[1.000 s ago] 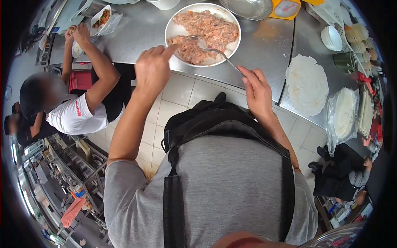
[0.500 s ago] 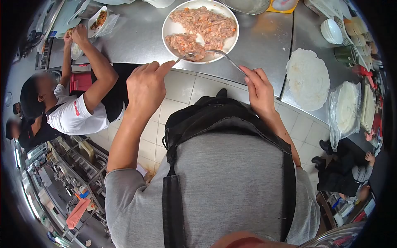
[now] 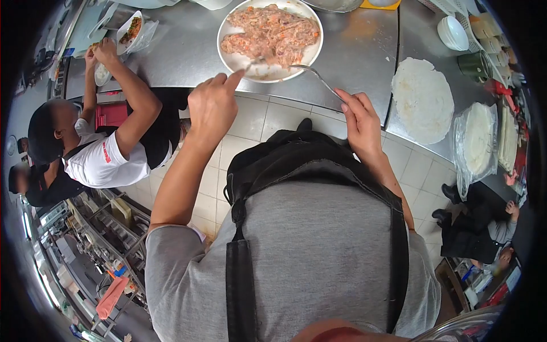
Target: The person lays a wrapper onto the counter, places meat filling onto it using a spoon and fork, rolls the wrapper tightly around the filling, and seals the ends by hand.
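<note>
Left hand (image 3: 212, 108) and right hand (image 3: 362, 122): each grip holds 1 utensil (image 3: 322, 80); nearward dragging could spill mixture (image 3: 276, 31) off the plate (image 3: 232, 61).

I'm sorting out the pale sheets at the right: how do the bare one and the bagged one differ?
The bare sheet lies uncovered, while the bagged sheet is in clear plastic. The bare sheet is nearer the right hand; the bagged sheet is farther out. Both are pale and rounded.

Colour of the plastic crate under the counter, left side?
Red crate; shows in the head view.
</note>
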Tool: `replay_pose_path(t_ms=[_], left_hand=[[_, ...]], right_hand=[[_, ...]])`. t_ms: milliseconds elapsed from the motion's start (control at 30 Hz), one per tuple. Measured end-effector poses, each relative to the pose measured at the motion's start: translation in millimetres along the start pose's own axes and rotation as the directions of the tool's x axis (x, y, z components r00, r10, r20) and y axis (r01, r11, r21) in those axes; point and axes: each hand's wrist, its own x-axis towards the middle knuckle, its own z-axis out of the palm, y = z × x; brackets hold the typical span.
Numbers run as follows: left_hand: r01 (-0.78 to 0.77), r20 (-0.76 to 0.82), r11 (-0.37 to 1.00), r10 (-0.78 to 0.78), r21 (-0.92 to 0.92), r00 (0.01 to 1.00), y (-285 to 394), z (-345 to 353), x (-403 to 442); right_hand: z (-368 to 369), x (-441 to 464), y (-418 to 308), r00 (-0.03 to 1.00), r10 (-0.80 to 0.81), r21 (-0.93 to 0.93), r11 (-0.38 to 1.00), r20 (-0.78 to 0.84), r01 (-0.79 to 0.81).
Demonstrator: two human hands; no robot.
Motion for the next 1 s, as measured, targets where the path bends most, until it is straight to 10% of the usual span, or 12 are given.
replay_pose_path(t_ms=[667, 800, 900, 1000], left_hand=[[0.066, 0.117, 0.954, -0.032, -0.293, 0.993, 9.0, -6.8, -0.1], [0.510, 0.467, 0.460, -0.213, -0.727, 0.858, 2.3, 15.6, 9.0], [0.662, 0.655, 0.203, -0.112, -0.721, 0.747, -6.4, 8.0, 34.4], [0.467, 0.446, 0.185, -0.147, -0.865, 0.883, 3.3, -20.4, 74.4]], right_hand=[[-8.9, -9.7, 9.2, 0.999, 0.024, 0.004, 1.000, -0.038, -0.024], [-11.1, -9.3, 8.0, 0.997, 0.058, 0.017, 0.998, -0.060, -0.057], [-17.3, -8.2, 4.7, 0.992, 0.060, 0.043, 0.998, -0.107, -0.055], [-25.9, -12.3, 8.6, 0.976, 0.045, 0.056, 0.998, -0.212, -0.033]])
